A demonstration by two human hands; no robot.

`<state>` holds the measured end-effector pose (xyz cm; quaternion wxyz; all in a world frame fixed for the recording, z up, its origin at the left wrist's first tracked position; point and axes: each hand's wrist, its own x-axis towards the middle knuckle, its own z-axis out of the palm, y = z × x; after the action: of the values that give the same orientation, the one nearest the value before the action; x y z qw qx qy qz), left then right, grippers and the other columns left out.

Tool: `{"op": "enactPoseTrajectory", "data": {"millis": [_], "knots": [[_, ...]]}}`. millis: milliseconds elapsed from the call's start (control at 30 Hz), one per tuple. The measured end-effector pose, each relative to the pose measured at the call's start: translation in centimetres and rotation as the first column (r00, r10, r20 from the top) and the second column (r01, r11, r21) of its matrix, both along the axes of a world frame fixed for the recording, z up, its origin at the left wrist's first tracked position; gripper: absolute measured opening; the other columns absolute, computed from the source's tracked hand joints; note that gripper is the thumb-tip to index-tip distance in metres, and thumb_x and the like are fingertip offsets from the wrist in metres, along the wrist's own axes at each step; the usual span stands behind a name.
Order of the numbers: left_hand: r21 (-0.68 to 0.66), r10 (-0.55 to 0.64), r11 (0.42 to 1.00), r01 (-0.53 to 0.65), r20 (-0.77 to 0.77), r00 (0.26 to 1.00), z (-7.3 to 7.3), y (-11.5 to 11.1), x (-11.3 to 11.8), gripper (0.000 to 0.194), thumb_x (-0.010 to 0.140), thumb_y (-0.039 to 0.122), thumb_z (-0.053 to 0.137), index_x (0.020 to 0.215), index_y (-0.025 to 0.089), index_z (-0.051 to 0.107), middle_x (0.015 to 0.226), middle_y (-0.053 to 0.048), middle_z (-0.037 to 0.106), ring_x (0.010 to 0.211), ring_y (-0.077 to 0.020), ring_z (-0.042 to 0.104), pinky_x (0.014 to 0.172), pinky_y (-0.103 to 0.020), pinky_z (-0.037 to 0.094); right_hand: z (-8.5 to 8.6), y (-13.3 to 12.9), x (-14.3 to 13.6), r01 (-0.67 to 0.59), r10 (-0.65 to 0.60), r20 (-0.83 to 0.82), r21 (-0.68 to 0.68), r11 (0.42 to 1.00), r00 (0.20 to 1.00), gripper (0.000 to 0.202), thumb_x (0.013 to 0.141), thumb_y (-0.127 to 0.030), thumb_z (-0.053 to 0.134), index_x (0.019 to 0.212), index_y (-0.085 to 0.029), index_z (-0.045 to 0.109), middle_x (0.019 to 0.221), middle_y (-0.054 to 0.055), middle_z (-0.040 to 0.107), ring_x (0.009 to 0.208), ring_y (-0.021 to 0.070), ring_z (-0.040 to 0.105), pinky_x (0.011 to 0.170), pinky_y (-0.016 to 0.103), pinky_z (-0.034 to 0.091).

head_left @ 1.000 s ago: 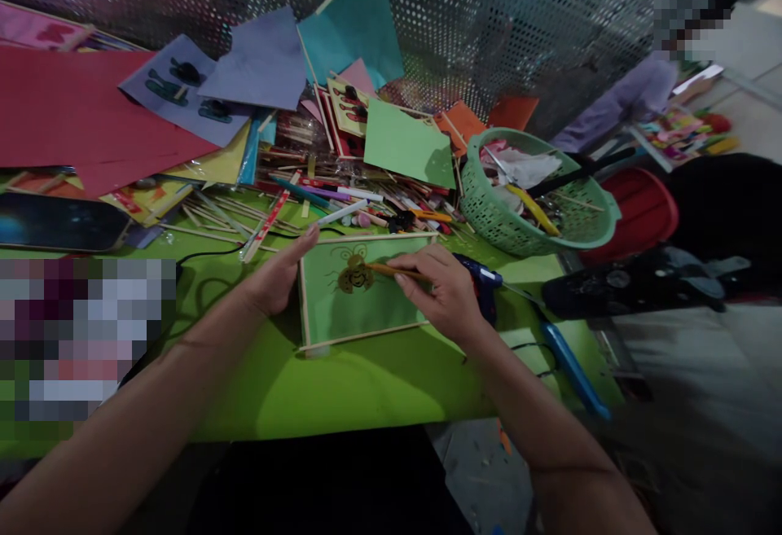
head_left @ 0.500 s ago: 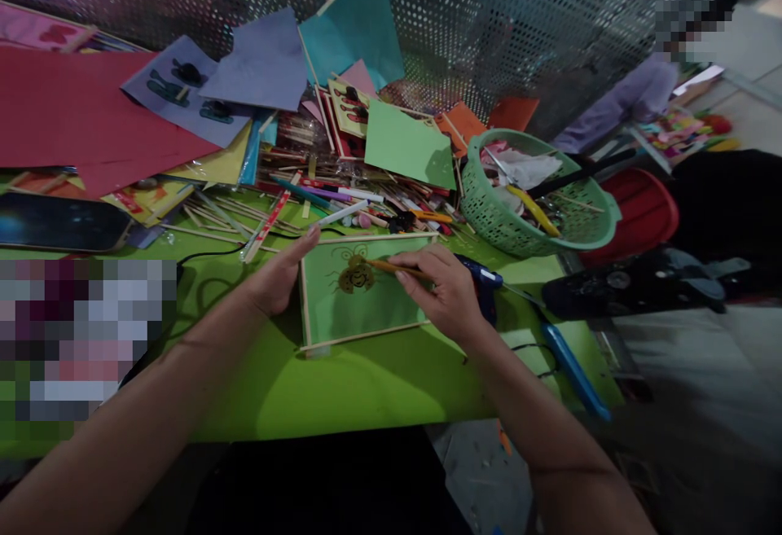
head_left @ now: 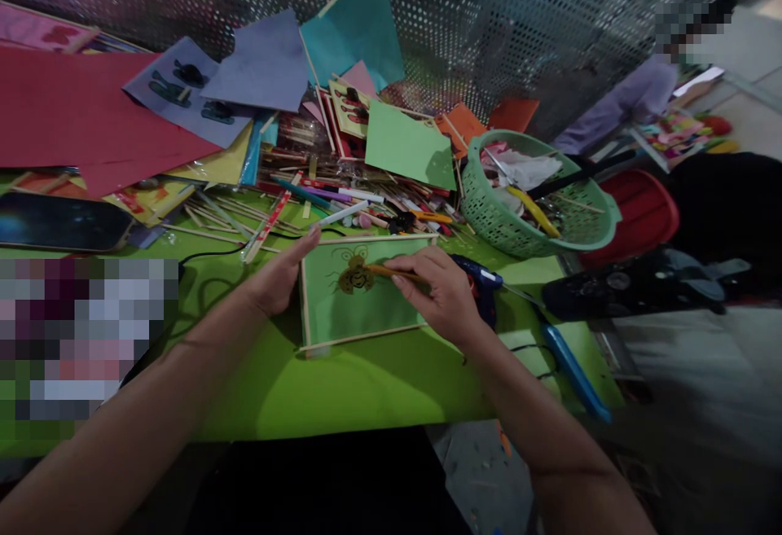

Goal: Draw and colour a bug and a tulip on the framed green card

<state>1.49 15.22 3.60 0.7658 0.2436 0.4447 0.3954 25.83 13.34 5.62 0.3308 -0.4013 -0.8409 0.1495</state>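
A green card [head_left: 330, 319] edged with thin wooden sticks lies tilted on the green table. A brown insect drawing [head_left: 355, 278], with a round body, a face and curled antennae, is on its upper left part. My left hand [head_left: 284, 274] is at the card's left edge, thumb stretched along the upper corner; its other fingers are mostly hidden. Between the fingertips of my right hand [head_left: 443, 291] is a slim ochre pen-like stick [head_left: 391, 271], its tip at the insect's right side. Just right of that hand lies a dark blue glue gun [head_left: 482, 282].
Behind the card lie loose wooden sticks [head_left: 213, 213], pens [head_left: 342, 213] and coloured paper [head_left: 409, 144]. A green basket [head_left: 519, 221] with tools stands right, near a blue-handled tool [head_left: 574, 372]. A phone [head_left: 61, 221] lies left. A person in a purple sleeve [head_left: 623, 99] is beyond.
The stick's tip has shifted slightly right and down over the insect, with my right hand moving a little left. My left hand and the card look unmoved.
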Motion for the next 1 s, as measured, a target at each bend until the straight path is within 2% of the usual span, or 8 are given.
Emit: {"op": "enactPoseTrajectory", "data": {"millis": [133, 433, 667, 800, 1000], "knots": [[0.018, -0.035, 0.999, 0.035, 0.019, 0.999, -0.3, 0.1, -0.1, 0.055, 0.082, 0.062, 0.061, 0.115, 0.019, 0.073, 0.098, -0.012, 0.08, 0.11, -0.0363, 0.07, 0.099, -0.047, 0.055, 0.0, 0.0, 0.0, 0.008, -0.008, -0.009, 0.004, 1.0, 1.0, 0.017, 0.095, -0.02, 0.059, 0.108, -0.021, 0.069, 0.09, 0.006, 0.069, 0.084, 0.02, 0.06, 0.076, 0.034, 0.048], [-0.014, -0.005, 1.0, 0.005, 0.036, 0.999, -0.4, 0.1, -0.1, 0.053, 0.084, 0.059, 0.059, 0.114, 0.018, 0.074, 0.092, -0.011, 0.081, 0.108, -0.0371, 0.071, 0.096, -0.049, 0.056, 0.1, -0.1, -0.1, -0.007, 0.007, -0.002, 0.006, 1.0, 1.0, 0.017, 0.094, -0.02, 0.059, 0.108, -0.021, 0.07, 0.09, 0.006, 0.07, 0.084, 0.0201, 0.06, 0.075, 0.034, 0.048], [0.013, 0.012, 1.0, -0.013, 0.051, 0.999, -1.0, 0.2, -0.3, 0.048, 0.084, 0.057, 0.061, 0.113, 0.021, 0.074, 0.093, -0.01, 0.081, 0.106, -0.0353, 0.072, 0.097, -0.047, 0.055, 0.0, -0.2, 0.0, 0.019, -0.019, -0.008, 0.02, 1.0, 1.0, 0.017, 0.094, -0.02, 0.06, 0.107, -0.021, 0.07, 0.089, 0.005, 0.07, 0.084, 0.02, 0.06, 0.076, 0.035, 0.048], [0.048, -0.006, 0.999, 0.004, 0.05, 0.999, -1.3, 0.2, -0.4, 0.052, 0.082, 0.06, 0.063, 0.114, 0.02, 0.073, 0.097, -0.012, 0.08, 0.107, -0.036, 0.072, 0.099, -0.048, 0.055, 0.1, -0.2, 0.0, 0.01, -0.01, 0.0, 0.013, 1.0, 1.0, 0.017, 0.094, -0.02, 0.06, 0.107, -0.022, 0.07, 0.091, 0.005, 0.071, 0.085, 0.02, 0.061, 0.077, 0.035, 0.049], [0.028, -0.071, 0.997, 0.069, 0.074, 0.995, -1.1, 0.2, -0.4, 0.054, 0.083, 0.061, 0.058, 0.115, 0.02, 0.074, 0.098, -0.011, 0.08, 0.111, -0.037, 0.07, 0.098, -0.049, 0.055, 0.1, -0.2, 0.0, 0.013, -0.013, -0.012, 0.022, 1.0, 1.0, 0.016, 0.094, -0.019, 0.06, 0.106, -0.021, 0.07, 0.09, 0.005, 0.07, 0.084, 0.0194, 0.06, 0.076, 0.034, 0.048]]}}
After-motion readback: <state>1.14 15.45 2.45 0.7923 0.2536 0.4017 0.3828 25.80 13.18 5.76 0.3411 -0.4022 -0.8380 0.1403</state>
